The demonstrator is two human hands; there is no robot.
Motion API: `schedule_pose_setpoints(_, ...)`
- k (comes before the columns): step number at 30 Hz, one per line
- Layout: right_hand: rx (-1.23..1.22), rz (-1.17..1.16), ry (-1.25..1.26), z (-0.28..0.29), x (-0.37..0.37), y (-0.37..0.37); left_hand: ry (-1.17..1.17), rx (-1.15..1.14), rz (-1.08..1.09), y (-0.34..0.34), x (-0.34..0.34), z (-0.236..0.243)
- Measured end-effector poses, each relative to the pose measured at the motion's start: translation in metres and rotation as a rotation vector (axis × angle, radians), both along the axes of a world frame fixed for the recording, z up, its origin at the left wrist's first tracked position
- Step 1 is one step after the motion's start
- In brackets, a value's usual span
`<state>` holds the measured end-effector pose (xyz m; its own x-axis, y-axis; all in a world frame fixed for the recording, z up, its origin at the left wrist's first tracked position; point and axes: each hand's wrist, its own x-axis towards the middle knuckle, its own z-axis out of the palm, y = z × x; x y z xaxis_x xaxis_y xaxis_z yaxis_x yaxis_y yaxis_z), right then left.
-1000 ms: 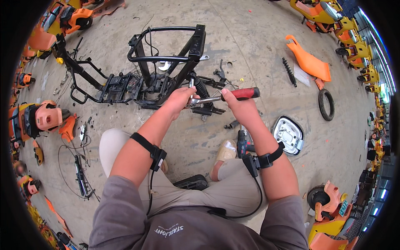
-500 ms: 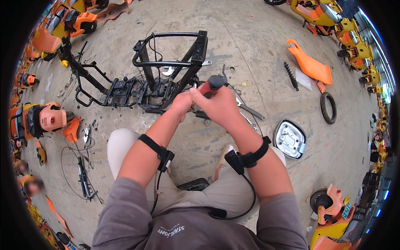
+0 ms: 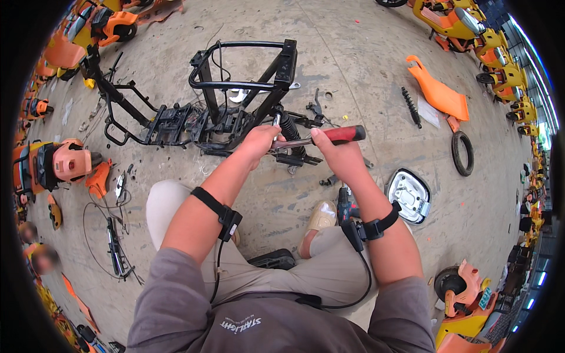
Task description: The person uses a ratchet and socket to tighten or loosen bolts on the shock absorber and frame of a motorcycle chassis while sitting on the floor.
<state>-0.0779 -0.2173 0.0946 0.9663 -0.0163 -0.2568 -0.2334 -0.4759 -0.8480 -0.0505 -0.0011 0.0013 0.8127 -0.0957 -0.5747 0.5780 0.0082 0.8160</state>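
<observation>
The wrench (image 3: 299,143), shiny metal with a red-and-black handle, was by the right end of the black frame (image 3: 286,63), near the spring (image 3: 288,127). The right hand (image 3: 338,154) was wrapped around the handle, the left hand (image 3: 259,143) closed about the head. Bare floor (image 3: 359,76) stretched rightward; a pale, dark-rimmed shell (image 3: 408,195) showed dark spots inside.

The head-worn fisheye looks down and forward over the wearer's grey T-shirt (image 3: 271,329), near both hands (image 3: 343,154), concrete floor (image 3: 365,65) spreading wide beyond.
</observation>
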Motion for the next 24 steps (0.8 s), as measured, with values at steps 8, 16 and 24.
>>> schedule_pose_setpoints(8, 0.155, 0.221, -0.116, 0.038, 0.006, 0.053, -0.083, -0.108, 0.092, -0.010, 0.002, -0.009)
schedule_pose_setpoints(16, 0.344, 0.066, -0.120, 0.014, 0.011, 0.025, -0.069, -0.005, -0.014, 0.001, 0.001, -0.009)
schedule_pose_setpoints(24, 0.412, 0.018, 0.107, 0.001, 0.000, -0.010, -0.069, 0.019, 0.019, -0.003, -0.001, -0.003)
